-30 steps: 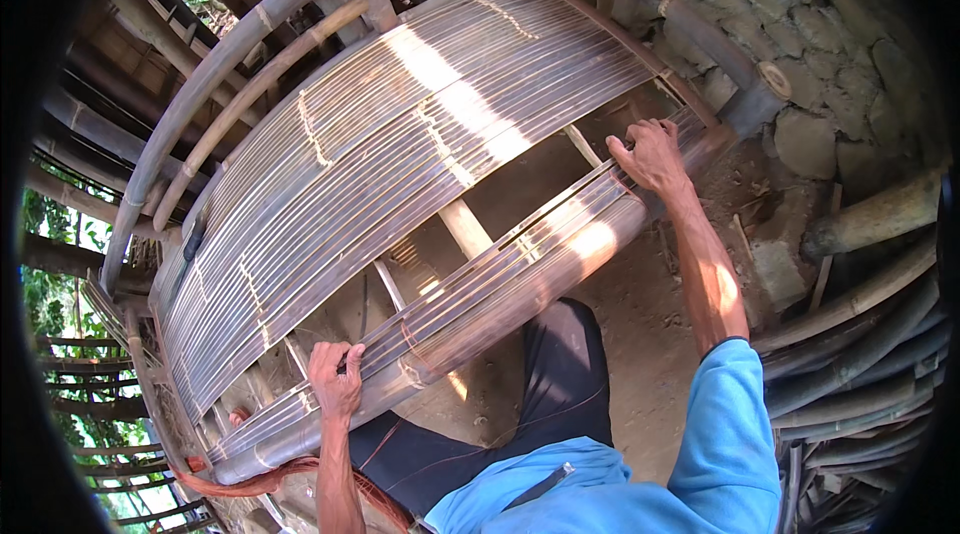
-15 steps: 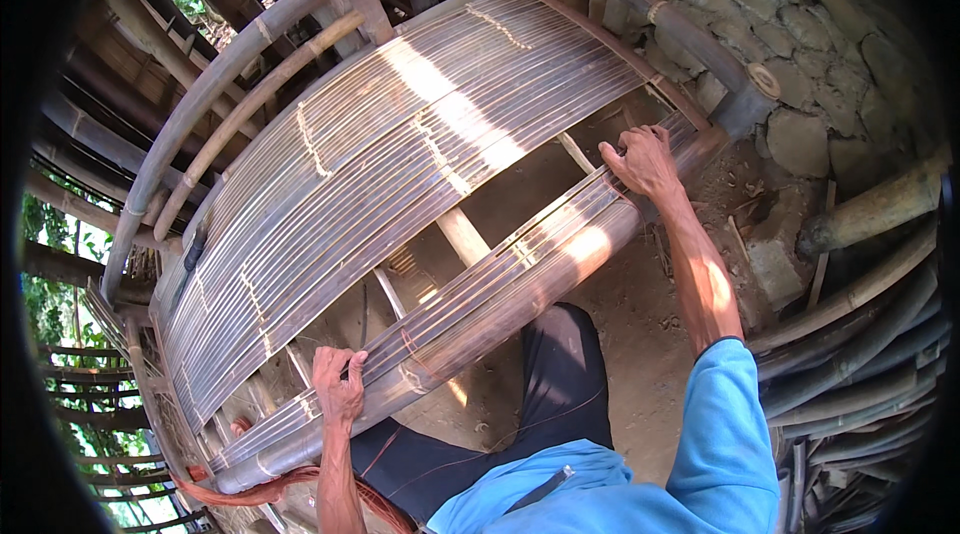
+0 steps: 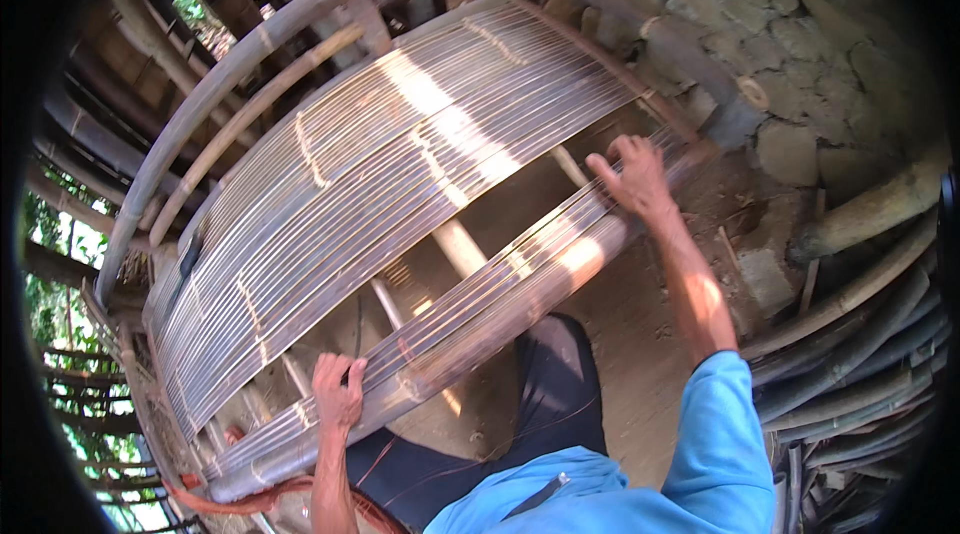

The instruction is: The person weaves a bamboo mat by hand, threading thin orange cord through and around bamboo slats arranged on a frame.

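Note:
A bamboo bench (image 3: 300, 204) with thin lashed slats stretches out in front of me. Between its main slatted panel and a narrow strip of slats (image 3: 455, 296) along the near side, a long gap shows the crosspieces (image 3: 459, 248). Near the left end of that strip, my left hand (image 3: 338, 392) is closed over the slats, its thumb up beside the fingers. My right hand (image 3: 638, 176) is at the strip's right end, fingers apart and loosely bent above the slats. Whether its fingertips touch them, I cannot tell. A thick bamboo pole (image 3: 520, 309) forms the bench's front edge.
A curved bamboo rail (image 3: 200, 94) backs the bench. At the right rise a stone wall (image 3: 790, 44) and stacked bamboo poles (image 3: 850, 359). A reddish strap-like bundle (image 3: 240, 504) lies by the bench's lower left corner. My knees (image 3: 560, 364) are close to the front pole.
My right hand has loosened from the slats, its fingers spreading and lifting a little. My left hand stays in nearly the same place. The whole view has shifted slightly.

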Available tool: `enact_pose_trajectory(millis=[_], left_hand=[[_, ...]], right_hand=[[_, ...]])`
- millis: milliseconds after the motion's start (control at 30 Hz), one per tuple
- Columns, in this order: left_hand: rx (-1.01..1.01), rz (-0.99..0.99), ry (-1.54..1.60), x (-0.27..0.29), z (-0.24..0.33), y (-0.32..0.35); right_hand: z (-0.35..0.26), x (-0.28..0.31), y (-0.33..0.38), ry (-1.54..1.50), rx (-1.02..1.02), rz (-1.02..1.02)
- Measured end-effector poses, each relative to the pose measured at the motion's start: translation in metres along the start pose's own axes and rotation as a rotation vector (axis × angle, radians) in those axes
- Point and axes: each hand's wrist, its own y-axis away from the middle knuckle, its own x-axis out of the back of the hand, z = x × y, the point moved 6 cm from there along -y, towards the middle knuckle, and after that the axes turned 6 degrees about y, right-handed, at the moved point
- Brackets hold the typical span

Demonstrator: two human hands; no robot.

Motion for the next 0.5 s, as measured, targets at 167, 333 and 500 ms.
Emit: enact_pose_trajectory(millis=[167, 333, 500], left_hand=[[-0.173, 0.233, -0.159, 0.016, 0.028, -0.001], [-0.299, 0.27, -0.052, -0.023, 0.094, -0.034], [-0.372, 0.072, 0.25, -0.085, 0.204, -0.08]], right_hand=[[-0.041, 0.028, 0.05, -0.13, 0.045, -0.018], [-0.04, 0.02, 0.061, -0.228, 0.025, -0.02], [-0.059, 0.021, 0.068, -0.165, -0.006, -0.216]])
